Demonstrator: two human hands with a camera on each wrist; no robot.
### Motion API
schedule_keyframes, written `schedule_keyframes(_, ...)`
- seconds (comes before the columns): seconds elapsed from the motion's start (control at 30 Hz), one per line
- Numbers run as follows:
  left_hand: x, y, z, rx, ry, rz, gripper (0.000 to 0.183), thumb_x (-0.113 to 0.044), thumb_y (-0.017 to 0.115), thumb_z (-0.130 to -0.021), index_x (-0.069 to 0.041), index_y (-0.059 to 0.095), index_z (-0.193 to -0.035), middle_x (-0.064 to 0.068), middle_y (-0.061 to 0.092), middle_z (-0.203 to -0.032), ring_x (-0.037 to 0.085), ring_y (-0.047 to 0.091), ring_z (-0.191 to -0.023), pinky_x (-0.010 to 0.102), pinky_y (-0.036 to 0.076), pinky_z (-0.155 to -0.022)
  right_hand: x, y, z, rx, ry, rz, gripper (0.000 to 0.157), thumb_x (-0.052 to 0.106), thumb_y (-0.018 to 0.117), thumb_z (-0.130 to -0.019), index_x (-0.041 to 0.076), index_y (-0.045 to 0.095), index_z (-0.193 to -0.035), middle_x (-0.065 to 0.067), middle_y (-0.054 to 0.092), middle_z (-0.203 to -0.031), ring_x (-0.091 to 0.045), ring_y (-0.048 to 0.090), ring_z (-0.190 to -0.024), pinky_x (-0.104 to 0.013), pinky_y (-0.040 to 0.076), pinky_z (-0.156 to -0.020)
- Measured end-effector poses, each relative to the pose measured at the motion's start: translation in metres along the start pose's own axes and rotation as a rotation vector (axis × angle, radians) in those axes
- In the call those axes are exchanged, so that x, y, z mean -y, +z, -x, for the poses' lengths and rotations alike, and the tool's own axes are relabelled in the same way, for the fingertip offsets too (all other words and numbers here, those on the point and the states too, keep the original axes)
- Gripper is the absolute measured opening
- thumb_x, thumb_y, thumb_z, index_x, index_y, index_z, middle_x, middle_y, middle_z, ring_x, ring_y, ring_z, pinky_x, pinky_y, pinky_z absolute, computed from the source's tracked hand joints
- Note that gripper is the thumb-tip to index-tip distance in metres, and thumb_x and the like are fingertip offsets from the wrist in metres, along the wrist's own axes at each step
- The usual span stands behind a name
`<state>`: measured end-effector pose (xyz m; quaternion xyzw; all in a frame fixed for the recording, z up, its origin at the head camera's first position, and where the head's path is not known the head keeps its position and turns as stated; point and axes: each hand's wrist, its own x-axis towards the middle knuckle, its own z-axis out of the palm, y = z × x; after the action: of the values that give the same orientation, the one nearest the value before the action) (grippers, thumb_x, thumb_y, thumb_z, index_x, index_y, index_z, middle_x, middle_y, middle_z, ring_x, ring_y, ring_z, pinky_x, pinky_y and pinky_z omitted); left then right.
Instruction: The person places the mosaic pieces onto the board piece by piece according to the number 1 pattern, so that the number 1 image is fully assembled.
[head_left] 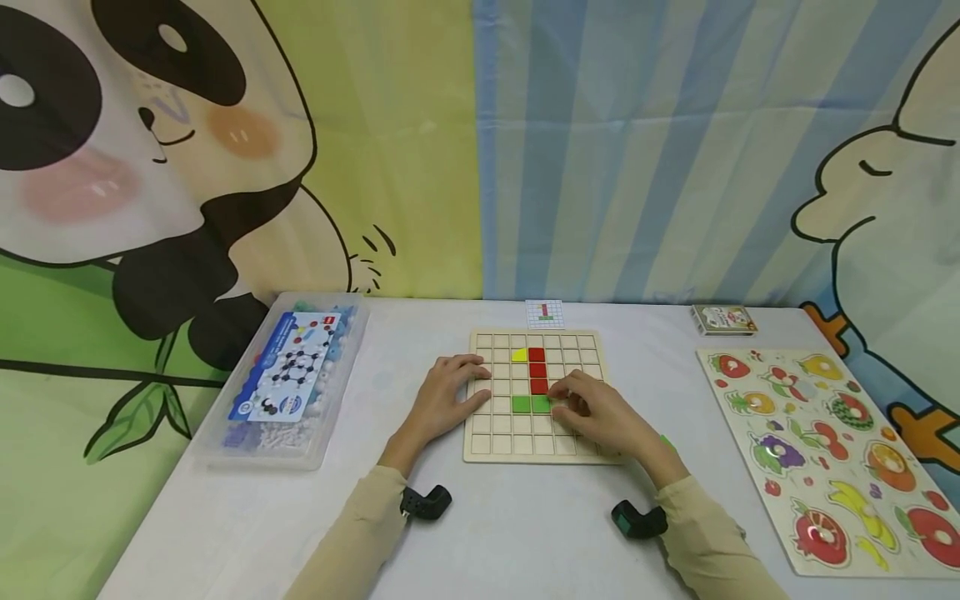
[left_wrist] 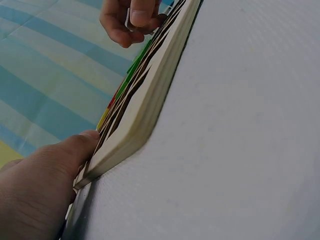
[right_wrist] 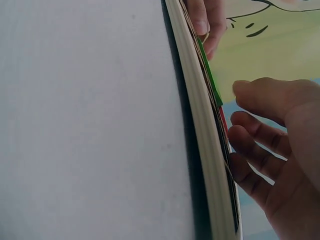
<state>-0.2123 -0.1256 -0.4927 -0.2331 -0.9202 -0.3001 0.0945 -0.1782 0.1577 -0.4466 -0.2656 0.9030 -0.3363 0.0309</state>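
Observation:
A wooden grid board (head_left: 495,450) lies flat on the table. On it a column of three red tiles (head_left: 537,371) stands above two green tiles (head_left: 521,404), with a yellow piece (head_left: 520,355) left of the top red one. My left hand (head_left: 444,392) rests at the board's left edge, fingers extended; in the left wrist view its thumb (left_wrist: 82,145) lies on the board's corner. Over the board's right half, my right hand (head_left: 596,410) has its fingertips close beside the right green tile. The right wrist view shows its thumb and loosely bent fingers apart, nothing between them.
A small pattern card (head_left: 544,314) lies behind the board. To the left is a clear plastic box (head_left: 322,417) of small parts. A fruit puzzle board (head_left: 813,433) and a small card box (head_left: 723,320) lie right. A green piece (head_left: 667,442) shows partly behind the right wrist.

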Motion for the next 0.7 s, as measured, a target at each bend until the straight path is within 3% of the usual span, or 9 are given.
schedule_keyframes(0.27, -0.001, 0.001, 0.0, -0.028, 0.019, 0.006, 0.025, -0.036, 0.067, -0.086, -0.022, 0.066, -0.108, -0.001, 0.057, -0.13, 0.026, 0.049, -0.115, 0.047, 0.04, -0.096, -0.008, -0.011, 0.009, -0.048, -0.014, 0.007, 0.015, 0.02, 0.064, -0.091, 0.015, 0.064, -0.105, 0.009, 0.058, -0.093, -0.005, 0.053, -0.08, -0.024, 0.049, -0.072)
schedule_keyframes(0.7, 0.0, 0.001, 0.0, -0.01, 0.0, 0.01, 0.027, -0.036, 0.067, -0.086, -0.022, 0.066, -0.109, 0.0, 0.056, -0.131, 0.026, 0.048, -0.116, 0.047, 0.04, -0.097, -0.024, -0.025, 0.032, -0.126, -0.047, 0.015, 0.012, 0.017, 0.064, -0.09, 0.012, 0.064, -0.102, 0.009, 0.058, -0.092, -0.003, 0.051, -0.08, -0.025, 0.048, -0.071)
